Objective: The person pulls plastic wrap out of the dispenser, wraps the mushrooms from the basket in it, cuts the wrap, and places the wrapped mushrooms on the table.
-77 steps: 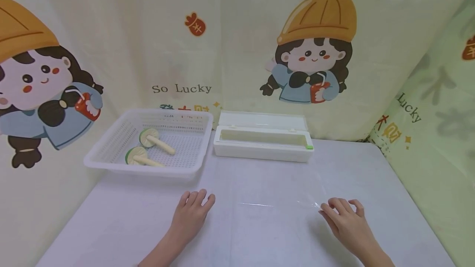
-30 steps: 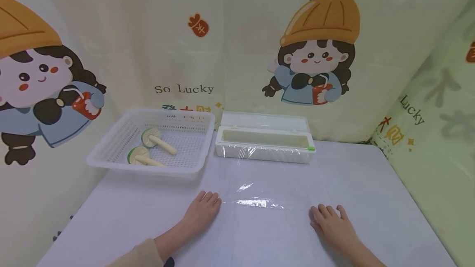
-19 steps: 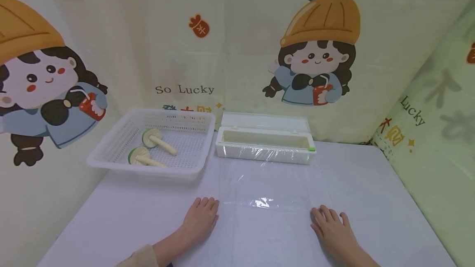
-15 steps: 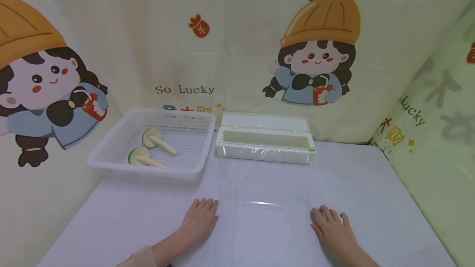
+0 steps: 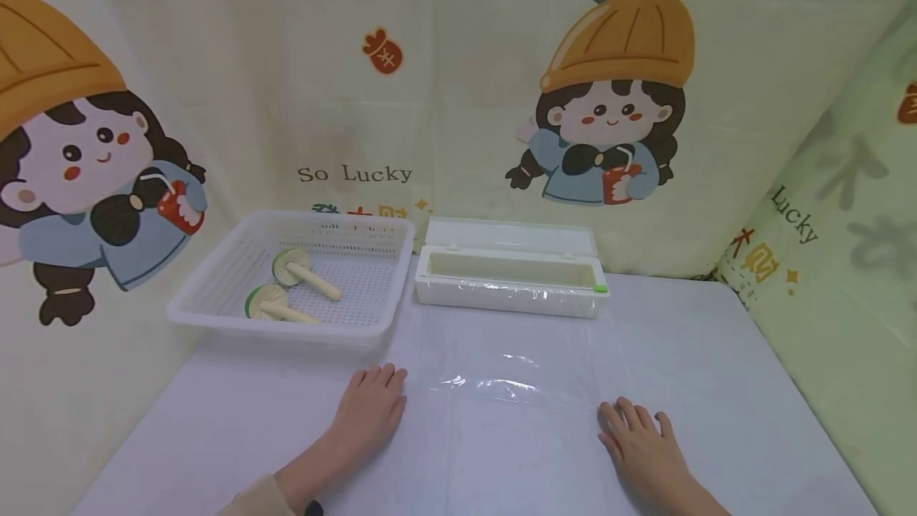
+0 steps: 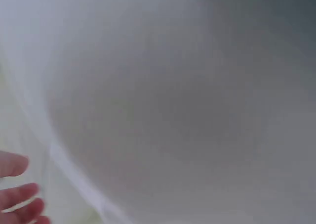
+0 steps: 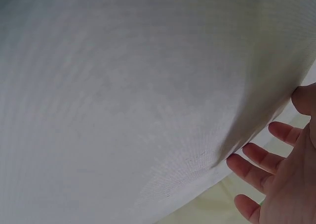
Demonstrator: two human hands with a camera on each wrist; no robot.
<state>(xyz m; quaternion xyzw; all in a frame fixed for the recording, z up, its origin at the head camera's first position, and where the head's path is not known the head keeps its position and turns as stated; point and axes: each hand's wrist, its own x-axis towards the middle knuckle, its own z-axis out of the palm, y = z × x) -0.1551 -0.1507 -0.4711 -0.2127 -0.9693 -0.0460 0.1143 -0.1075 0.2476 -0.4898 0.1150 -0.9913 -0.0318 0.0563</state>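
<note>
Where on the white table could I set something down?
The white table looks bare right of the long white open-lidded box and right hand, and front left, between the white perforated plastic basket, left hand and table's left edge. It's crowded at the back, with basket and box close together, and before the box, where clear plastic film spreads.

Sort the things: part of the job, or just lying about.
Apparently part of the job:
left hand
right hand
clear film
white box, lid open

Apparently just lying about:
white basket, neither hand touching it
two pale sticks with round, green-edged heads, in it
</note>
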